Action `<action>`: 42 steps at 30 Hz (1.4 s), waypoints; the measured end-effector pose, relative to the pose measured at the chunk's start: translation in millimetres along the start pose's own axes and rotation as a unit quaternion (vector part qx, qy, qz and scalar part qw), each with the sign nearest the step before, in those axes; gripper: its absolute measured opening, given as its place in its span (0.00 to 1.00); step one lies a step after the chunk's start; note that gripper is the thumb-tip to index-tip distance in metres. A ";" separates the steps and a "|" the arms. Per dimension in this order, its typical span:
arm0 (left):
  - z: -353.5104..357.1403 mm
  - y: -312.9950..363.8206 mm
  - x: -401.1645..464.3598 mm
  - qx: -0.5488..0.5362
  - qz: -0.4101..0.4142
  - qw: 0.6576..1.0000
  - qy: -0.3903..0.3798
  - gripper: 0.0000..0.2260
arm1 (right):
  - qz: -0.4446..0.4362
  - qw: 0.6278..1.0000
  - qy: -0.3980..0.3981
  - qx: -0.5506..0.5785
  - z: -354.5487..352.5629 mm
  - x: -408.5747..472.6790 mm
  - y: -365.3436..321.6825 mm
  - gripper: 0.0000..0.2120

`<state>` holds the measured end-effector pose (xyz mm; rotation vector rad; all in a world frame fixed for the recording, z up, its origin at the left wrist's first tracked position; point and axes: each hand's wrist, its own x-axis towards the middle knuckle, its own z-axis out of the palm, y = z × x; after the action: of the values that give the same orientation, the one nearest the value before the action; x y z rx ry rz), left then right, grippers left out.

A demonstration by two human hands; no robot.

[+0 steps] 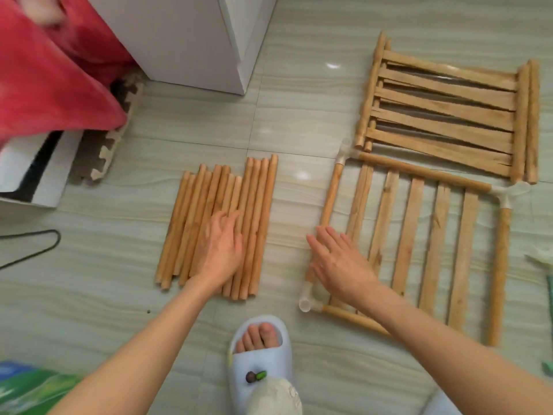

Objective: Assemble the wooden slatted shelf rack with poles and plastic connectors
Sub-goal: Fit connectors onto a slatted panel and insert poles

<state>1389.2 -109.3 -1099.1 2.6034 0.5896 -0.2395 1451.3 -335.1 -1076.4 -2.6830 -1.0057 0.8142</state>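
Several loose wooden poles (254, 199) lie side by side on the tiled floor in the middle. My left hand (220, 248) lies flat on them, fingers spread. To the right lies a slatted shelf (416, 241) framed by poles joined with clear plastic connectors (344, 155) at its corners. My right hand (338, 262) hovers open over the shelf's left pole (330, 193), fingers straight; whether it touches the pole is unclear. Behind it a stack of slatted panels (449, 112) lies on the floor.
A white cabinet (194, 40) stands at the back, with a red cloth (54, 82) and foam mat pieces (104, 145) to its left. A black cable (45, 244) runs at far left. My foot in a pale slipper (260, 354) is at the front. A whitish, green-handled object (543, 259), cut off, lies at the right edge.
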 end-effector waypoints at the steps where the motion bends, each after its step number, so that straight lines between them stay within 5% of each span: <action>1: -6.8 -17.3 0.1 -0.001 -0.038 0.999 0.025 0.21 | -0.006 1.000 -0.006 -0.004 1.7 12.0 -13.2 0.28; 8: -29.5 -103.7 14.9 -0.018 -0.210 0.977 0.025 0.27 | 0.029 0.994 -0.095 -0.034 32.1 67.6 -50.2 0.29; 25: -37.5 -104.4 49.4 0.033 -0.171 0.983 -0.050 0.35 | 0.059 0.985 -0.159 -0.030 35.0 71.3 -52.9 0.32; 32: -36.9 -86.8 65.8 0.072 -0.224 0.968 -0.085 0.36 | 0.051 0.984 -0.167 -0.028 33.9 70.4 -51.2 0.33; 42: -40.6 -97.2 72.0 0.008 -0.272 0.962 -0.035 0.24 | 0.039 0.983 -0.181 -0.020 29.5 71.5 -46.9 0.36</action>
<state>1412.9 14.1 -1120.7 2.3802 1.2741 -0.5051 1453.7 -254.2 -1116.7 -2.6801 -0.9982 1.3476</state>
